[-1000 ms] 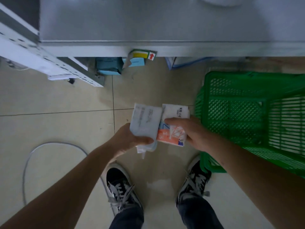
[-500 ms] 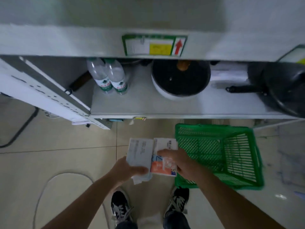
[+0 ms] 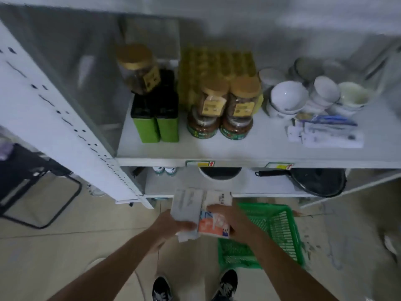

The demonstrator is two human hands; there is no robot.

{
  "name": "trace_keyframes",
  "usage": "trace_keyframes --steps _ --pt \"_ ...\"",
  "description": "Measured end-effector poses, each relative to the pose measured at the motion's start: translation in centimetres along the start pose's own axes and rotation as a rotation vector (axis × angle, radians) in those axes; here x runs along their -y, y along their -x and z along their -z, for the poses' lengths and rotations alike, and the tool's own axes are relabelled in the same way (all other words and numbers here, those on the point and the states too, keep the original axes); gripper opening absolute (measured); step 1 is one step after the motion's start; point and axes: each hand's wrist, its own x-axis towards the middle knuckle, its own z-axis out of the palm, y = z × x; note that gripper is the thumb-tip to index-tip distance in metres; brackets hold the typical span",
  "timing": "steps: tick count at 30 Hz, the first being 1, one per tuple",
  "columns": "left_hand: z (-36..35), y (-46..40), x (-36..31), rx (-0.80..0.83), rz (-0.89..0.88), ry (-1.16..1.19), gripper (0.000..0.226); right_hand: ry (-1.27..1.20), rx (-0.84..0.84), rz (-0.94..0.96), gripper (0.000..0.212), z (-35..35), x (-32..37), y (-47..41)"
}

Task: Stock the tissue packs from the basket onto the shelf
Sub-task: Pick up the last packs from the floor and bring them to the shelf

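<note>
My left hand (image 3: 171, 224) grips a pale grey-white tissue pack (image 3: 186, 205) from below, thumb across its lower edge. Right beside it, my right hand (image 3: 227, 218) holds a white and orange tissue pack (image 3: 214, 227), fingers curled over its top. Both packs are in front of me, just below the lowest shelf edge. The green plastic basket (image 3: 280, 231) stands on the floor under my right forearm; its inside looks bare where visible. The white shelf (image 3: 238, 148) above carries goods, with bare surface along its front.
On the shelf stand green boxes (image 3: 155, 124), several lidded jars (image 3: 225, 109), stacked white bowls (image 3: 286, 98) and flat packets (image 3: 325, 133). Below lie a black pan (image 3: 314, 181) and a pot (image 3: 219, 172). A white perforated upright (image 3: 65, 127) rises at left, beside a black frame (image 3: 39, 192).
My view has tilted up from the floor to the shelves, so the jar shelf has come into sight. Both hands keep their packs side by side, raised slightly toward the shelving.
</note>
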Motion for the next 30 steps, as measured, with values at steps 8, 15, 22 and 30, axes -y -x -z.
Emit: trace_keyframes --steps 8,15,22,30 --pt "0.8 9.3 -9.0 0.108 -0.143 0.056 0.051 0.016 0.004 0.206 0.053 -2.6 8.1 11.6" --pt "1.9 15.0 -17.8 0.099 -0.257 0.117 0.054 0.050 0.121 0.372 0.048 -4.8 16.7 19.3" --pt "1.9 20.2 -23.6 0.117 -0.463 0.124 0.051 0.065 0.189 0.559 0.038 -5.6 22.9 25.5" --pt "-0.9 23.1 -31.8 0.106 -0.675 0.150 0.069 0.105 0.116 0.721 0.030 -3.6 31.3 29.6"
